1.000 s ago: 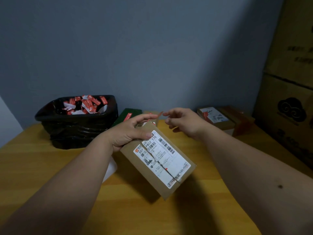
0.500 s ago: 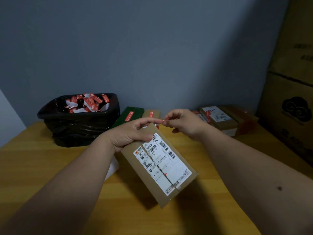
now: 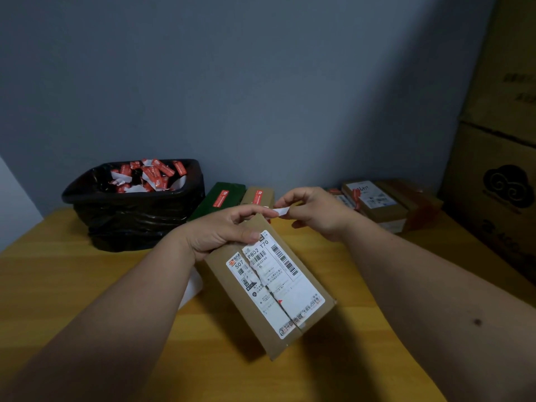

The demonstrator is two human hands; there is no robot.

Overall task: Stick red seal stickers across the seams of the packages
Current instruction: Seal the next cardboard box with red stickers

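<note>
A wooden table (image 3: 87,285) filled the lower view; tall cardboard cartons (image 3: 499,158) stood stacked at its right edge; a bin lined with a black bag (image 3: 130,210) sat at the back left, heaped with red-and-white sticker scraps (image 3: 150,175); a pile of brown parcels (image 3: 385,204) lay at the back right; a green box (image 3: 217,198) and a brown box (image 3: 259,195), each bearing a red sticker, lay side by side behind the hands. The brown package (image 3: 269,288) was held tilted above the table's middle, its white shipping label (image 3: 272,282) split along the seam; the left hand (image 3: 223,230) gripped its upper end, thumb pressed on the label; the right hand (image 3: 313,213) hovered just beyond that end, fingertips pinching a small white strip (image 3: 280,210), which the left forefinger also touched.
</note>
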